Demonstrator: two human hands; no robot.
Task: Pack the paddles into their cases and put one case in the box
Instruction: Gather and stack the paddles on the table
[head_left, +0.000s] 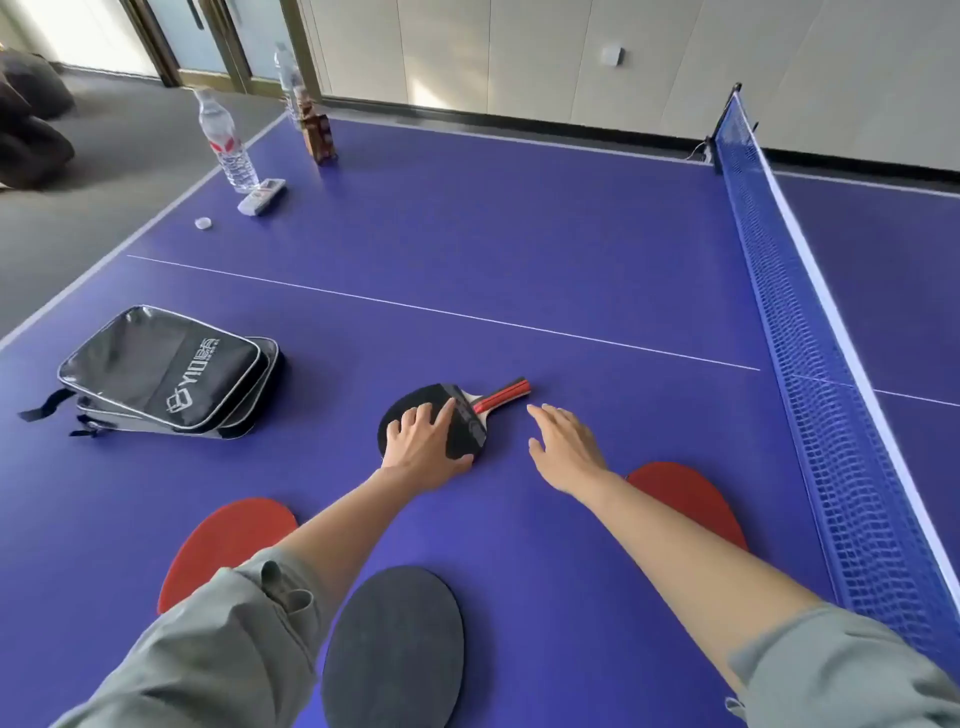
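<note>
Blue table-tennis table (519, 234) with its net (810, 364) on the right carries stacked black cases (161, 374) at the left and four paddles. Left hand (423, 447) lies flat, fingers spread, on the black paddle (467, 426) with the red handle; right hand (563, 447) hovers just beside it, fingers relaxed and holding nothing. Two red paddles (223, 540) and a dark one (395, 649) lie nearer the person.
</note>
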